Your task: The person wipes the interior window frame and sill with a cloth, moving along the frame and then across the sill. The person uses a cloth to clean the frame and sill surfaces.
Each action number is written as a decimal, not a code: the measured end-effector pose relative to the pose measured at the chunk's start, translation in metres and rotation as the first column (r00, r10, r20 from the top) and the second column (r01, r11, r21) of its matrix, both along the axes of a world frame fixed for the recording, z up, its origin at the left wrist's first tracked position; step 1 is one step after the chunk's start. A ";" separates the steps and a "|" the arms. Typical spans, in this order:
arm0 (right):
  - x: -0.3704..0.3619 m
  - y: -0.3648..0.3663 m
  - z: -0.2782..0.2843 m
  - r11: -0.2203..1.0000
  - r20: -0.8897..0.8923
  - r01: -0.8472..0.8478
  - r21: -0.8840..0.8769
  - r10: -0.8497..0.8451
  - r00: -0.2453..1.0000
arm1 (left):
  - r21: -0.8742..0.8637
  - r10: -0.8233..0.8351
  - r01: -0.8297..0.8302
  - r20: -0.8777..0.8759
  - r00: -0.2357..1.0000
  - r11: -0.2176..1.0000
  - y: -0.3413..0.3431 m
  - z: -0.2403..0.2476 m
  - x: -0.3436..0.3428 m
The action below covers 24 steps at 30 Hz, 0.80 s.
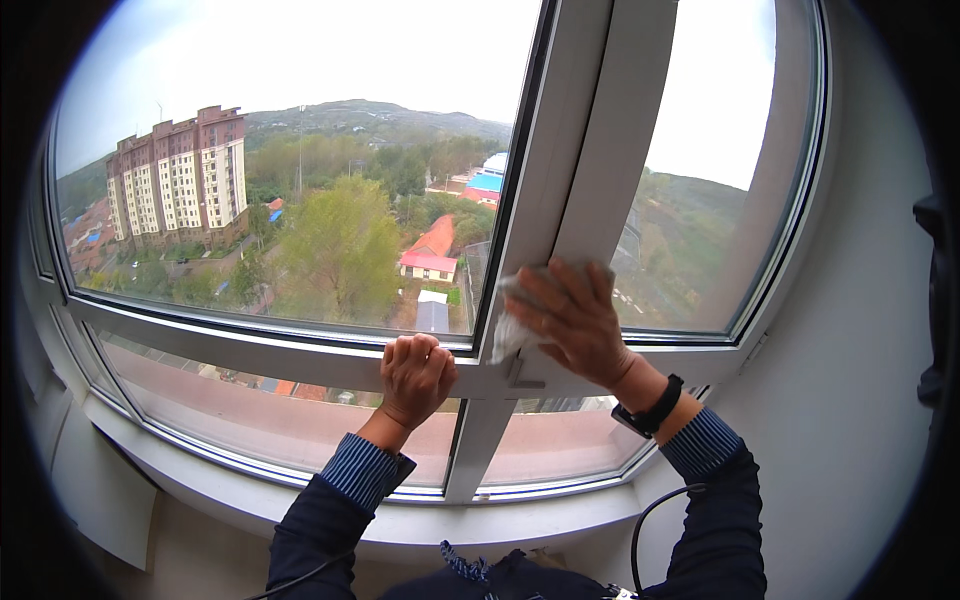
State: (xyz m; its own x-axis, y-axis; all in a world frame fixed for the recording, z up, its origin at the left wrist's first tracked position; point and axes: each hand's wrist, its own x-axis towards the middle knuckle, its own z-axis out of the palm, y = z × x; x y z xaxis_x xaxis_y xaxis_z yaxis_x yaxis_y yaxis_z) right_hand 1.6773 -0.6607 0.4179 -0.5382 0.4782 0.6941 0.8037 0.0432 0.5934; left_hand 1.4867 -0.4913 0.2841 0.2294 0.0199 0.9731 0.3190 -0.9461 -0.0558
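Right at the heart of it, just right of centre: pressing a white cloth (506, 338) with the right hand (572, 318), fingers long and slightly parted, palm toward the thick upright (535, 200) of the window frame. Blurred, too, across knuckles and cloth alike! Spilling out loose and crumpled to the left of the palm, near the meeting of upright and crossbar (300, 347). Impossible to tell the exact grip underneath.

Now down and left, at lower centre: resting on that same crossbar with the left hand (417, 380), with fingers curled in tight, and no cloth in sight there. Just below the right hand, on the frame: a small pale fitting (526, 374). Around the right wrist, a black band (656, 410); above both dark sleeves, striped cuffs (704, 443).

And beyond the glass, upper left: a tall block of flats (180, 180), then a leafy tree (340, 240) toward centre, and a red-roofed house (432, 250) close by. Across the bottom, curving wide, a white sill (570, 517); down the right side, a pale wall (860, 330).
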 end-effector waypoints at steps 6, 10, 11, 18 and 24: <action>0.023 0.000 0.061 0.998 -0.064 0.018 0.054 -0.015 0.998 | 0.016 0.021 -0.021 0.001 1.000 1.000 -0.002 0.003 0.000; 0.035 0.031 0.179 0.915 -0.096 -0.048 0.401 0.094 0.991 | 0.024 0.006 -0.006 0.000 1.000 1.000 -0.001 0.002 -0.001; 0.036 0.037 0.195 0.884 -0.065 -0.125 0.451 0.172 0.983 | 0.026 0.013 -0.013 -0.002 1.000 1.000 -0.001 0.001 -0.001; 0.010 0.021 0.061 0.952 -0.287 -0.038 0.302 0.129 0.949 | -0.001 0.012 -0.012 0.000 1.000 1.000 -0.001 0.000 -0.001; -0.015 -0.010 -0.107 0.988 -0.341 0.031 0.153 0.023 0.940 | 0.026 0.047 -0.048 0.023 0.999 0.999 -0.002 0.002 0.001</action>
